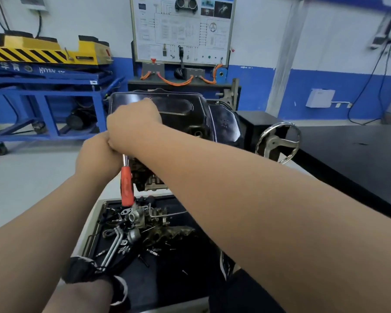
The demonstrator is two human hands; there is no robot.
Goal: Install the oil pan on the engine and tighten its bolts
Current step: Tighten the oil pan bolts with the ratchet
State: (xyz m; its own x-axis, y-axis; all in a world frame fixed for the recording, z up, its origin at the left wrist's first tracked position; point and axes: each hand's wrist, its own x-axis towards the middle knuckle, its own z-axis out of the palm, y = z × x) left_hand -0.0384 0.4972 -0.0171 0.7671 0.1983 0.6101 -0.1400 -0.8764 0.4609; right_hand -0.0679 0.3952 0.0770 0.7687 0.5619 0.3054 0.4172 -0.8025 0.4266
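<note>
Tightening looks under way at the near-left corner of the oil pan (178, 105): right hand (131, 125) curled over a red-handled ratchet (127, 186), fingers of the left hand (97, 154) hidden; next, swing the handle.

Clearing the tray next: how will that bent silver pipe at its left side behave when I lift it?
Probably stiff: the bent silver pipe keeps its formed bends. Likely light, being thin tubing. It may snag, since it lies among other parts in the parts tray.
</note>
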